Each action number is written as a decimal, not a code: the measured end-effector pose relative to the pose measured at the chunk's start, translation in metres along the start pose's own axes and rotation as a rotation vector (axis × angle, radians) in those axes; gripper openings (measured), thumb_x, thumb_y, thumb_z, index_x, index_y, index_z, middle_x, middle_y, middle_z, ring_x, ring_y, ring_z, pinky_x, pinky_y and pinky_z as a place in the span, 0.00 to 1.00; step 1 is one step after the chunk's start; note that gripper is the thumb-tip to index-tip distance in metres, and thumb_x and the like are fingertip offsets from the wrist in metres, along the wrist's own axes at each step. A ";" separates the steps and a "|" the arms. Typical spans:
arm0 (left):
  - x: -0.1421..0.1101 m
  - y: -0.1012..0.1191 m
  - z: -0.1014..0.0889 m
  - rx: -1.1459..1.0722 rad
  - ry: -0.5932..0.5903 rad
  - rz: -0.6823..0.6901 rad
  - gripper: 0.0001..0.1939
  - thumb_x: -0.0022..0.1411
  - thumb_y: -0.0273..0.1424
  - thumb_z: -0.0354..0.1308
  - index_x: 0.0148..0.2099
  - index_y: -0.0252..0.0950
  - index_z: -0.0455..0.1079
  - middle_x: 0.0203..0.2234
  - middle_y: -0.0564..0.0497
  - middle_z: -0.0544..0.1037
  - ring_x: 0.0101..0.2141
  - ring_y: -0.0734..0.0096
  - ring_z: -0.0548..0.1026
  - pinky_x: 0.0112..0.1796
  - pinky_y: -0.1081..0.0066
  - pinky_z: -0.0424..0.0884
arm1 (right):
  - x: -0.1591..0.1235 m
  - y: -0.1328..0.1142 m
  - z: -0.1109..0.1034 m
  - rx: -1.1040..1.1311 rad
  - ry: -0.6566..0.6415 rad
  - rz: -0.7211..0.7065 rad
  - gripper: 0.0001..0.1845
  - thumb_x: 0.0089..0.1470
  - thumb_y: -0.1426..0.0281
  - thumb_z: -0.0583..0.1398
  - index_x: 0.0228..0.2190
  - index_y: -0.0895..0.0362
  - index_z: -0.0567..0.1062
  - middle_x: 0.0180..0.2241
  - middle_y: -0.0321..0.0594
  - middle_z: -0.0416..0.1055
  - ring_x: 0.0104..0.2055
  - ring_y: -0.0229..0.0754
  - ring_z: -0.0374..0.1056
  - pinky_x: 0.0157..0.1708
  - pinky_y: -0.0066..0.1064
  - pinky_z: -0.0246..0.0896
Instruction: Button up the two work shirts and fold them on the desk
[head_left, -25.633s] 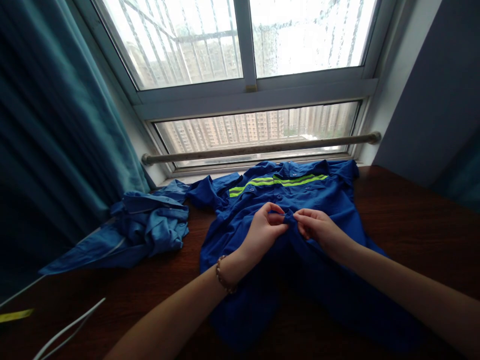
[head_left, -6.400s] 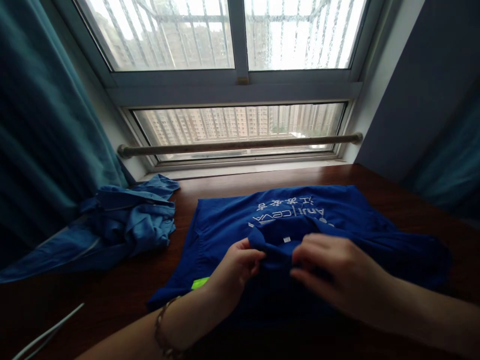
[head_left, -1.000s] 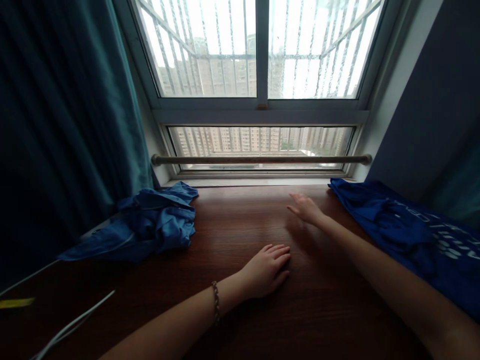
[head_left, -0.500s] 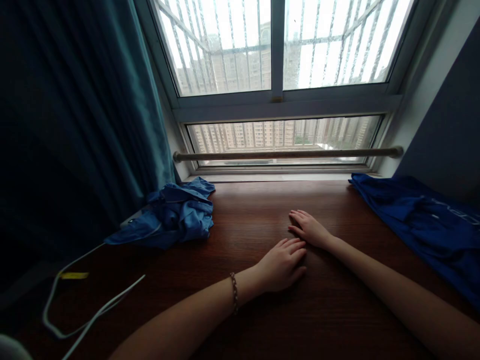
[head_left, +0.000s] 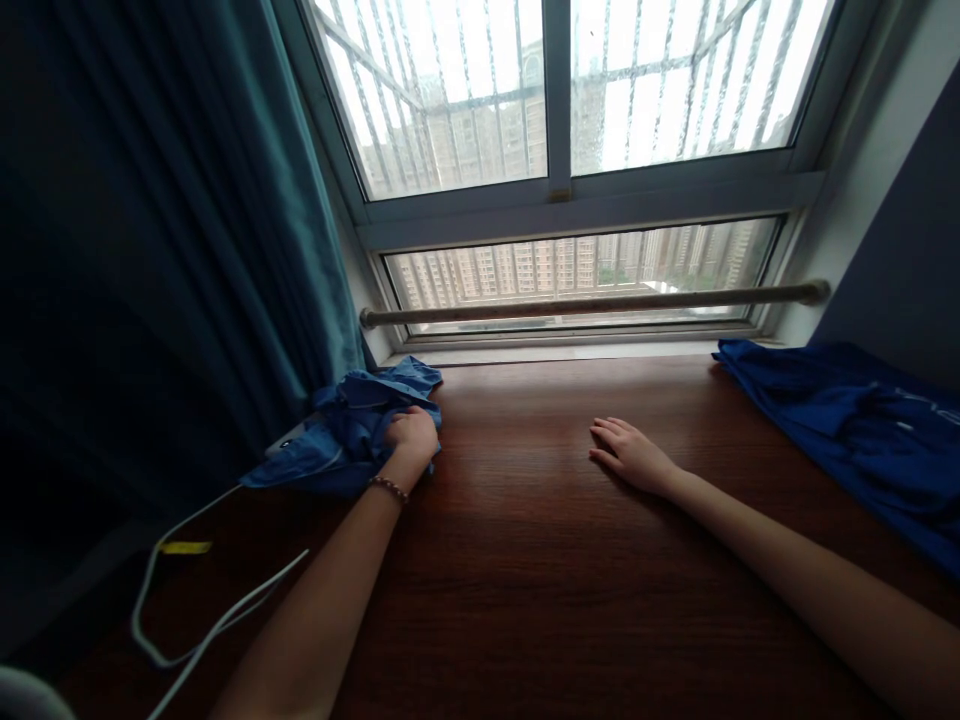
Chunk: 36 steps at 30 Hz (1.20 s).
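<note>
Right, wooden top (head_left: 525,570) spans the middle. Dark blue garment (head_left: 847,430) lies off to my right, fairly spread out — looks set aside, so I'd call that one done. Lighter blue garment (head_left: 341,445) is crumpled by the curtain (head_left: 300,250) on my left — probably what's left. Right hand (head_left: 634,458) is open, palm down on the wood. Left hand (head_left: 412,434) curls over the crumpled garment, can't tell if it's gripping.

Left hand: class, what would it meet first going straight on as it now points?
The left hand would first meet more of the crumpled blue cloth it touches, it seems; its curled shape and unclear depth leave the exact line uncertain.
</note>
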<state>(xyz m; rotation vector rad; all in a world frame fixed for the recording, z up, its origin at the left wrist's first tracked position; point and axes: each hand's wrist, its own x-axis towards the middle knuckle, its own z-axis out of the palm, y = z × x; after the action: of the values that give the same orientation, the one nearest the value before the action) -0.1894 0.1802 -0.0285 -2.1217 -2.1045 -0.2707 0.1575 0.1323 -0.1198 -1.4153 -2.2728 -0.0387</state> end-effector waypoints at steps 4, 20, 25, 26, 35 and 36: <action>-0.002 0.012 0.013 0.038 -0.014 -0.039 0.12 0.57 0.17 0.41 0.42 0.18 0.61 0.35 0.28 0.70 0.38 0.50 0.72 0.35 0.57 0.68 | 0.000 0.001 0.001 0.023 0.002 0.003 0.25 0.54 0.57 0.51 0.48 0.58 0.67 0.53 0.47 0.60 0.56 0.52 0.52 0.54 0.45 0.49; -0.136 0.140 -0.040 -0.669 -0.442 1.229 0.19 0.61 0.33 0.49 0.54 0.37 0.56 0.44 0.48 0.69 0.42 0.69 0.69 0.43 0.73 0.65 | 0.010 0.004 -0.028 0.806 -0.018 0.482 0.29 0.48 0.52 0.55 0.46 0.59 0.64 0.33 0.43 0.72 0.35 0.45 0.69 0.34 0.33 0.64; -0.118 0.137 -0.036 -0.551 -0.237 0.998 0.10 0.64 0.31 0.43 0.41 0.35 0.64 0.33 0.50 0.71 0.33 0.72 0.70 0.36 0.74 0.66 | 0.009 0.005 -0.042 0.522 -0.212 0.243 0.16 0.39 0.61 0.63 0.30 0.59 0.75 0.25 0.37 0.71 0.29 0.43 0.66 0.31 0.31 0.62; -0.115 0.136 -0.033 -0.490 -0.181 0.927 0.10 0.64 0.31 0.42 0.39 0.35 0.63 0.32 0.50 0.70 0.33 0.71 0.70 0.35 0.73 0.66 | 0.011 0.011 -0.047 0.579 -0.217 0.242 0.13 0.39 0.62 0.62 0.26 0.60 0.75 0.23 0.37 0.70 0.28 0.42 0.66 0.30 0.30 0.62; -0.099 0.130 0.010 -0.098 -0.036 0.671 0.22 0.58 0.48 0.46 0.42 0.33 0.61 0.35 0.43 0.67 0.37 0.58 0.68 0.35 0.63 0.67 | -0.012 0.141 -0.082 0.928 0.999 1.149 0.19 0.46 0.74 0.48 0.41 0.63 0.66 0.28 0.41 0.67 0.28 0.40 0.67 0.27 0.32 0.66; -0.097 0.128 0.015 -0.087 -0.032 0.677 0.23 0.58 0.48 0.47 0.43 0.33 0.61 0.36 0.42 0.67 0.39 0.56 0.67 0.36 0.62 0.67 | -0.017 0.151 -0.083 0.931 0.996 1.159 0.20 0.46 0.75 0.46 0.42 0.63 0.64 0.31 0.44 0.68 0.31 0.41 0.68 0.30 0.34 0.66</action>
<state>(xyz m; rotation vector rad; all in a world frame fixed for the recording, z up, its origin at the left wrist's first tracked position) -0.0611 0.0878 -0.0615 -2.7355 -1.2827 -0.2439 0.3233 0.1671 -0.0848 -1.4157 -0.3604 0.4847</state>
